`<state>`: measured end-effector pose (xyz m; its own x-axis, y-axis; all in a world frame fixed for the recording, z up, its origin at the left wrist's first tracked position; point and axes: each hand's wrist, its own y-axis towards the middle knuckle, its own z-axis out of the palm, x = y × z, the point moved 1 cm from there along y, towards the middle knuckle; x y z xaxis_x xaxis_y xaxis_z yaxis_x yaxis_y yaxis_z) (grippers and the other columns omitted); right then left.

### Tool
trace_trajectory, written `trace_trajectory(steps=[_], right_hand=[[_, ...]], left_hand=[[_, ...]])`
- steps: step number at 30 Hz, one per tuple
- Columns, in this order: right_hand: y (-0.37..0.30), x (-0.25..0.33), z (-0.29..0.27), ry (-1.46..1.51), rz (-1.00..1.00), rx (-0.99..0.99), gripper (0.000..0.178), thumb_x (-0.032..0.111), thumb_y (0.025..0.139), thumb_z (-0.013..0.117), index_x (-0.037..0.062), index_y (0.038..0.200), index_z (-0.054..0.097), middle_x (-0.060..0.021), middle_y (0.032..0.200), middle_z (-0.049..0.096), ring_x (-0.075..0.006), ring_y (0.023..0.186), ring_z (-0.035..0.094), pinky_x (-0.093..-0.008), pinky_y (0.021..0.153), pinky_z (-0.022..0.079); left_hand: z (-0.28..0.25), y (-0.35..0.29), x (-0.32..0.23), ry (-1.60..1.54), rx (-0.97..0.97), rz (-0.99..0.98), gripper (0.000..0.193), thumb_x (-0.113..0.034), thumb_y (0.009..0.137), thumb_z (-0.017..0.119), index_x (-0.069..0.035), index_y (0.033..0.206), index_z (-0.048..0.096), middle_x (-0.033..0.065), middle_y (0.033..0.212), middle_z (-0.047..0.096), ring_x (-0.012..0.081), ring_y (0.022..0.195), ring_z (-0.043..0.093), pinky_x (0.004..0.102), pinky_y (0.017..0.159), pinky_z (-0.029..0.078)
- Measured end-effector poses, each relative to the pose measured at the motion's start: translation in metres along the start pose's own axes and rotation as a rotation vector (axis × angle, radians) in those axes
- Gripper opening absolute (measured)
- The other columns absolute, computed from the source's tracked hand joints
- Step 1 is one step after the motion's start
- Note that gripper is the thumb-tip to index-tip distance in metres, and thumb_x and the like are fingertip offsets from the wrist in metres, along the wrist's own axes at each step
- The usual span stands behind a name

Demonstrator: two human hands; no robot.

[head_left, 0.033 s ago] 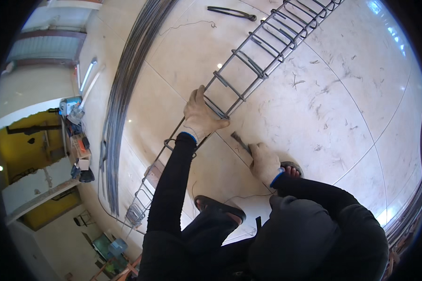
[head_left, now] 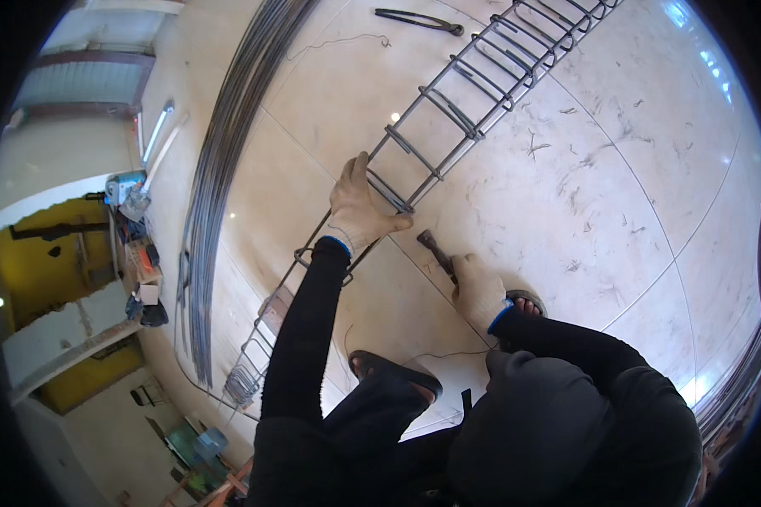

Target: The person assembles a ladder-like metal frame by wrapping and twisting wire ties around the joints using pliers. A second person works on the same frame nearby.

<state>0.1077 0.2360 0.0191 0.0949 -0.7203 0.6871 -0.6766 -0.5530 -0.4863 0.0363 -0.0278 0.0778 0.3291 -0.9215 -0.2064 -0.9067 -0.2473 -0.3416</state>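
Note:
A long cage of steel rebar [head_left: 464,117] with square stirrups lies slantwise across the tiled floor, from the far right to the near left. My left hand [head_left: 357,205], in a pale work glove, grips the cage at one stirrup, its thumb on the near side and fingers over the far bar. Lower right of it, my gloved right hand [head_left: 479,291] is closed around a short dark tool with a blunt head, apparently a hammer [head_left: 437,253]. Its head points toward the cage and is apart from it. The tool's lower end is hidden in the glove.
Black pincers [head_left: 418,19] lie beyond the cage. A bundle of long steel rods [head_left: 228,144] stretches along the left. Bits of wire litter the floor [head_left: 600,220] at right. Boxes and tools [head_left: 144,262] stand by the left wall. My sandalled feet [head_left: 393,374] are close by.
The hammer in my right hand has turned slightly and its head shows more clearly. My left hand keeps its hold on the cage.

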Motion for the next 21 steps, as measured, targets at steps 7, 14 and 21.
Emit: trace_trajectory(steps=[7,14,21], right_hand=[[0.005,-0.019,0.008,0.021,-0.070,-0.049,0.023,0.009,0.088,0.068,0.0070,0.111,0.067,-0.0193,0.109,0.066,-0.0449,0.101,0.068,-0.0554,0.085,0.057],[0.003,-0.019,0.022,-0.077,-0.250,-0.114,0.025,0.011,0.081,0.075,0.0066,0.104,0.067,-0.0185,0.103,0.065,-0.0418,0.100,0.066,-0.0535,0.084,0.056],[-0.001,-0.016,0.025,-0.228,-0.147,-0.038,0.020,0.007,0.083,0.071,0.0051,0.103,0.071,-0.0190,0.108,0.066,-0.0415,0.101,0.068,-0.0516,0.082,0.059]], left_hand=[[-0.026,-0.014,-0.009,0.042,0.134,-0.035,0.118,-0.050,0.073,0.093,0.005,0.161,0.036,0.0344,0.165,0.035,0.0452,0.155,0.036,0.0485,0.127,0.035],[-0.015,0.007,-0.031,0.147,0.109,-0.085,0.129,-0.062,0.070,0.093,0.003,0.164,0.032,0.0346,0.169,0.026,0.0477,0.159,0.027,0.0516,0.129,0.030],[-0.002,-0.011,-0.006,0.114,-0.067,-0.003,0.141,-0.059,0.059,0.100,0.000,0.165,0.028,0.0316,0.169,0.029,0.0505,0.158,0.024,0.0558,0.131,0.024]])
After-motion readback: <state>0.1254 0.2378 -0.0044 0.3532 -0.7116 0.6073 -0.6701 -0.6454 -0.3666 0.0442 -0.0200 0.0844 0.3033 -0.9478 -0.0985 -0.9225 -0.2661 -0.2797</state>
